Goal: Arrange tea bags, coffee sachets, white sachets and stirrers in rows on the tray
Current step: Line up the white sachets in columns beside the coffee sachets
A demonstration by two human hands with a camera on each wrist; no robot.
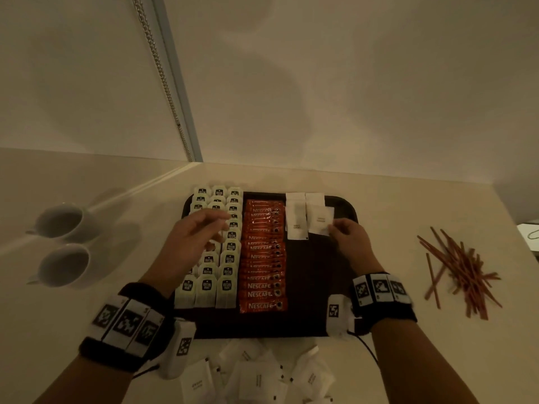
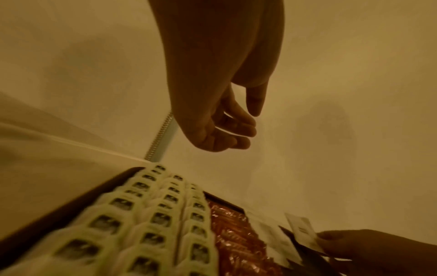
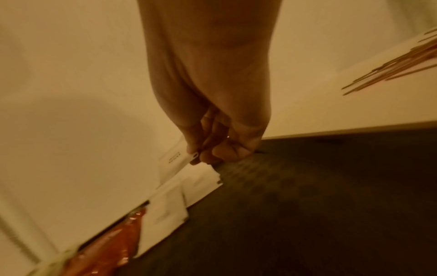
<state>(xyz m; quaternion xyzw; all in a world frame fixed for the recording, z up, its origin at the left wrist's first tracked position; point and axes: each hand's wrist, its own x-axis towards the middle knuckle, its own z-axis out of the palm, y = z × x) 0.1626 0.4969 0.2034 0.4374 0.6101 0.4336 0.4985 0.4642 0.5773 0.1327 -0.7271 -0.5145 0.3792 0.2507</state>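
A dark tray [image 1: 344, 211] holds three rows of tea bags [image 1: 227, 262] on its left and one row of orange coffee sachets [image 1: 264, 258] beside them. A few white sachets [image 1: 296, 221] lie at the tray's far right. My right hand [image 1: 339, 231] pinches a white sachet [image 1: 319, 220] by its near edge over that group; the right wrist view shows the white sachet [image 3: 176, 158] pinched in the fingertips [image 3: 196, 156]. My left hand [image 1: 217, 225] hovers over the tea bags with relaxed fingers [image 2: 241, 130], holding nothing.
A loose heap of white sachets [image 1: 256, 374] lies on the counter in front of the tray. Brown stirrers [image 1: 460, 266] are scattered to the right. Two white cups [image 1: 62, 240] stand at the left. A wall rises right behind the tray.
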